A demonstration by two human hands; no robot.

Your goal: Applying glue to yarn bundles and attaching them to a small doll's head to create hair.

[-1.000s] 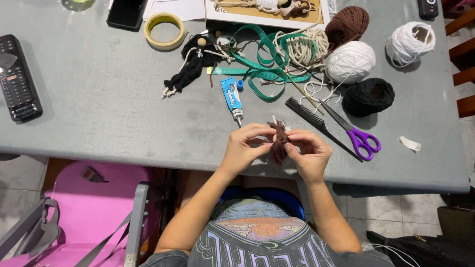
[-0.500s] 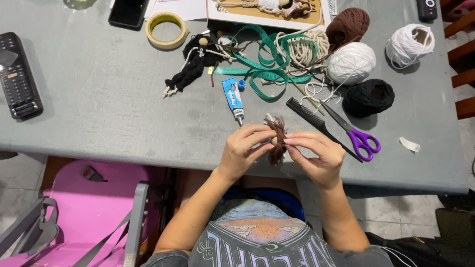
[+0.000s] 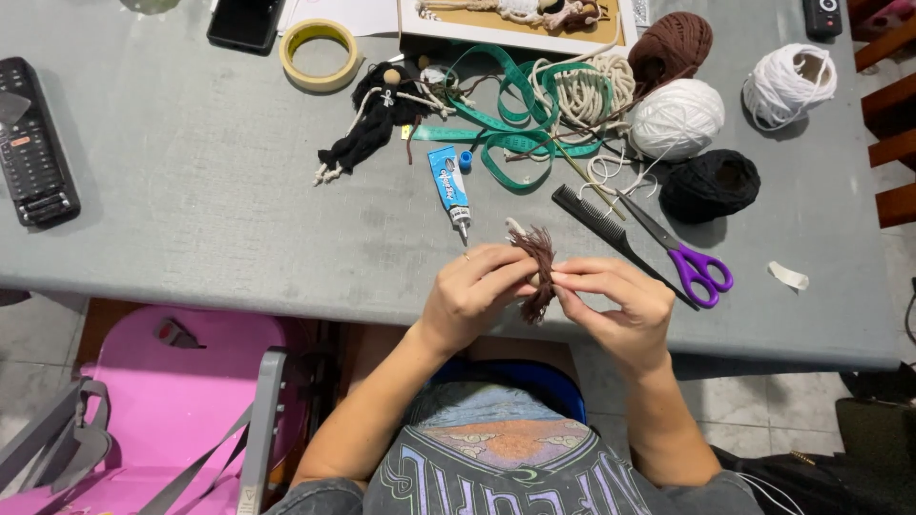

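Grey table cluttered with yarn balls; tiled floor below; both hands pinching brown yarn tuft.

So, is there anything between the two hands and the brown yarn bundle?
Nothing visible. The left hand and the right hand both pinch the brown yarn bundle directly, above the near edge of the grey table.
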